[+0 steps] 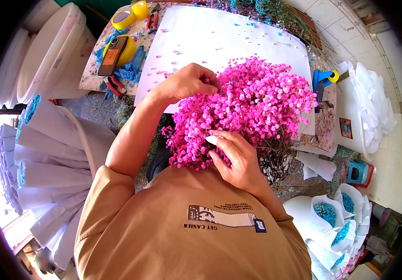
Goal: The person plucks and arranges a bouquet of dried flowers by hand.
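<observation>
A large bunch of bright pink flowers (257,95) lies over the near edge of a white sheet (187,42), its thin stems pointing toward the lower right. At the upper left of the bunch is my left hand (194,83), its fingers curled together at the blossoms; what they pinch is too small to make out. My right hand (233,156) rests on the near side of the flowers, thumb and fingers apart, with something white on one fingertip.
Yellow tape rolls (123,19), a phone (112,56), blue gloves (133,67) and red-handled pliers (114,85) lie at the left. A blue tape dispenser (321,84) stands right. Wrapped blue bouquets (324,213) sit lower right; white paper cones (54,170) stand left.
</observation>
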Motion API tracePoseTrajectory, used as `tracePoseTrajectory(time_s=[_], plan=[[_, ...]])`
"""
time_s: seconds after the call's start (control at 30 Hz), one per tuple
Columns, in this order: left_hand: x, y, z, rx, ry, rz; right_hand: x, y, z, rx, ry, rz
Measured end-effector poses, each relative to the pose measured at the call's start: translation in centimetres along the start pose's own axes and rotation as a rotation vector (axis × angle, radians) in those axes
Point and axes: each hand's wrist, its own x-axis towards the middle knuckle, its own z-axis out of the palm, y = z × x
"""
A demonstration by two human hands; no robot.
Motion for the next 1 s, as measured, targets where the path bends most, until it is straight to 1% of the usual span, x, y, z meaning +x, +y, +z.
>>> tracePoseTrajectory(time_s=[0.07, 0.13, 0.17, 0.2, 0.27, 0.3, 0.33, 0.4, 0.43, 0.47, 0.53, 0.57, 0.6, 0.67, 0.7, 0.77, 0.9, 1.0], plan=[[0.1, -0.5, 0.2, 0.039, -0.002, -0.001, 0.0, 0.0, 0.0, 0.005, 0.003, -0.002], [-0.1, 0.1, 0.9, -0.057, 0.215, 0.119, 0.0, 0.0, -0.1, 0.008, -0.006, 0.008], [-0.5, 0.6, 0.4, -0.178, 0.208, -0.006, 0.0, 0.0, -0.1, 0.008, -0.006, 0.009], [-0.6, 0.6, 0.2, -0.179, 0.207, -0.006, 0.0, 0.0, 0.0, 0.004, -0.001, 0.001], [-0.9, 0.7, -0.2, -0.776, -0.033, 0.001, 0.0, 0.0, 0.0, 0.000, 0.000, -0.010], [-1.6, 2.3, 0.5, -0.737, -0.009, -0.033, 0.1, 0.0, 0.0, -0.004, -0.002, -0.012], [-1.5, 2.3, 0.7, -0.740, -0.001, -0.032, 0.1, 0.0, 0.0, -0.008, -0.005, -0.016], [-1.5, 2.2, 1.1, -0.547, -0.079, -0.009, 0.2, -0.1, 0.0, -0.007, -0.013, -0.016], [-0.9, 1.2, 1.2, -0.449, -0.067, 0.004, 0.2, -0.1, 0.1, -0.010, -0.015, -0.013], [-0.7, 0.9, 1.1, -0.454, -0.056, 0.005, 0.2, -0.2, 0.1, -0.007, -0.025, -0.019], [-0.7, 1.5, 0.9, -0.115, -0.022, -0.092, 0.2, -0.4, 0.0, 0.003, -0.017, -0.001], [-0.4, 1.0, 1.1, -0.118, 0.035, -0.132, 0.2, -0.4, 0.0, -0.010, -0.019, -0.008], [-0.1, 0.5, 1.0, -0.124, 0.044, -0.131, 0.2, -0.4, -0.1, -0.010, -0.028, -0.012], [0.4, -0.1, 0.7, 0.020, -0.023, -0.009, 0.2, -0.5, -0.2, 0.000, -0.056, 0.013], [0.1, 0.2, 0.8, 0.015, -0.019, -0.008, 0.2, -0.6, -0.2, -0.002, -0.062, 0.012], [-0.4, 1.1, 0.9, 0.138, -0.028, 0.044, 0.2, -0.7, -0.1, 0.000, -0.069, 0.030], [-0.1, 0.6, 1.3, 0.225, -0.069, 0.048, 0.1, -0.5, 0.2, -0.013, -0.068, 0.017], [-0.2, 0.4, 1.7, 0.245, -0.015, 0.057, 0.2, -0.4, 0.3, -0.014, -0.070, 0.020]])
